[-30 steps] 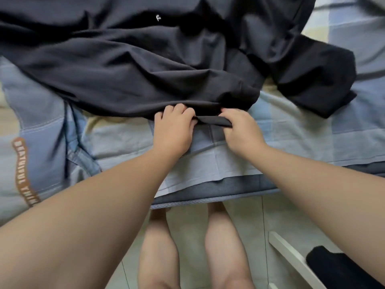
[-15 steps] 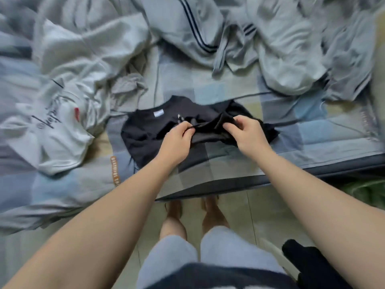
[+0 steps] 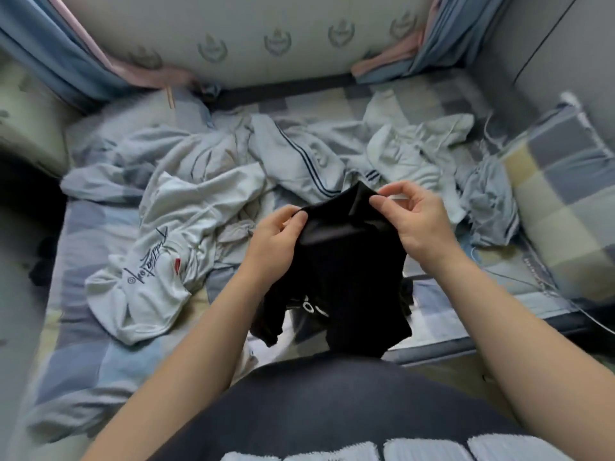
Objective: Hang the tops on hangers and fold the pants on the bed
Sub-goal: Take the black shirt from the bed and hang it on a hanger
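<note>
A black top [image 3: 346,271] hangs in the air above the near edge of the bed [image 3: 100,344], held up by both hands at its upper edge. My left hand [image 3: 276,241] pinches the fabric at its left corner. My right hand [image 3: 416,217] pinches the right corner between thumb and fingers. The garment's lower part droops toward my body, showing small white print. A white top with script lettering [image 3: 156,261] lies crumpled on the bed to the left. A pale garment with dark stripes [image 3: 299,161] lies behind the black top.
More pale clothes [image 3: 416,154] are heaped across the middle of the checked bedsheet. A checked pillow [image 3: 562,194] sits at the right. The padded headboard [image 3: 249,38] and blue curtains [image 3: 50,51] stand behind the bed.
Both hands have lifted the black top off the bed and raised it in front of me. The view has tilted up, now showing the headboard and the whole bed.
</note>
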